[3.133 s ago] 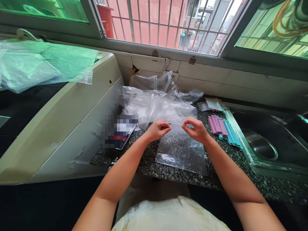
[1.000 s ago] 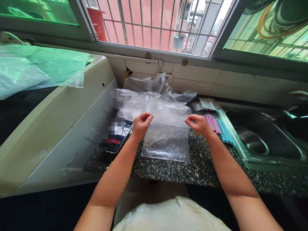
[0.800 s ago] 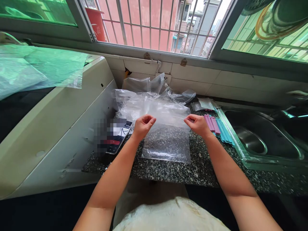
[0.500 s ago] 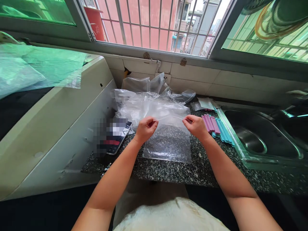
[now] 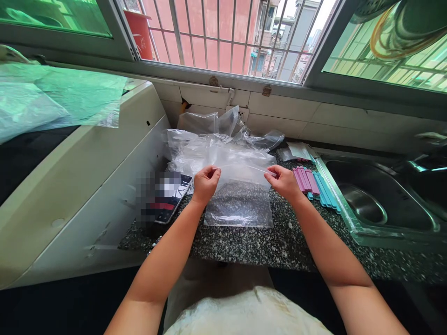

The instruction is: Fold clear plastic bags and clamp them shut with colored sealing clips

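A clear plastic bag point(image 5: 239, 204) hangs or lies over the speckled countertop in front of me, its top edge stretched between my hands. My left hand point(image 5: 206, 184) pinches the top left corner with thumb and fingers closed. At the other end, my right hand point(image 5: 283, 180) grips the top right corner in the same way. Behind the bag lies a crumpled heap of clear plastic bags point(image 5: 195, 151). Pink sealing clips point(image 5: 307, 180) and blue sealing clips point(image 5: 325, 190) lie just right of my right hand.
A phone point(image 5: 176, 197), partly blurred out, lies left of my left hand. On the right is a dark sink point(image 5: 352, 172). Flat plastic packets point(image 5: 298, 151) rest behind the clips. A white appliance point(image 5: 115, 149) bounds the counter point(image 5: 237, 251) on the left.
My left hand has shifted slightly left along the bag's top edge. The bag's lower edge has moved a little up and left. My right hand is nearly where it was.
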Available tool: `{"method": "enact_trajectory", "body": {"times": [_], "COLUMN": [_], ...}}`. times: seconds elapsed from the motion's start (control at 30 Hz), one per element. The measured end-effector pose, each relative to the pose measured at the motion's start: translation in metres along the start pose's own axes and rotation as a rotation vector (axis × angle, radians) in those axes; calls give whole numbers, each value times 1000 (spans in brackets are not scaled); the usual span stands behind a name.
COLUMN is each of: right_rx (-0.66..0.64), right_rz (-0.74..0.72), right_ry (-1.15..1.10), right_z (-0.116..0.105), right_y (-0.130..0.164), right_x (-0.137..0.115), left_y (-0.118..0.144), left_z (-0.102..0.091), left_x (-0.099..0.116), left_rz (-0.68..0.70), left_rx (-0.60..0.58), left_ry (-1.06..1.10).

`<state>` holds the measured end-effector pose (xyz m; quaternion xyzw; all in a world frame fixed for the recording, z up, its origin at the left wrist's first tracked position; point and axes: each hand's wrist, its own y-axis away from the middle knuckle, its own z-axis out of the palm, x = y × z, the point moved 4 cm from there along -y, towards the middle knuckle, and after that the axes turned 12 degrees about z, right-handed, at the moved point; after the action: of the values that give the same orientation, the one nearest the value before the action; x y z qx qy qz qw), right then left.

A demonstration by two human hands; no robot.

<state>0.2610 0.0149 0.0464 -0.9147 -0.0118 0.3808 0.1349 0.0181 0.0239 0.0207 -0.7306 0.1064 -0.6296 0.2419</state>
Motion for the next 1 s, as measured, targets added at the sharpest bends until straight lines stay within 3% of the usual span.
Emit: {"method": "enact_trajectory", "body": {"times": [0.23, 0.33, 0.73, 1.0], "right_rx": [-22, 33, 206, 280], "right_rz": [59, 79, 23, -100], "right_ry": [-109, -174, -146, -18], "right_z": [-1, -2, -10, -9], "right_y": [-8, -8, 2, 14], "right_x": [13, 15, 0, -17], "left_y": [-3, -4, 0, 1], "left_z": [-3, -4, -3, 4], "left_x": [-6, -7, 0, -7], "left_rz": [-33, -28, 148, -20], "left_rx": [57, 71, -44, -91], "left_ry": [12, -6, -178, -25]}}
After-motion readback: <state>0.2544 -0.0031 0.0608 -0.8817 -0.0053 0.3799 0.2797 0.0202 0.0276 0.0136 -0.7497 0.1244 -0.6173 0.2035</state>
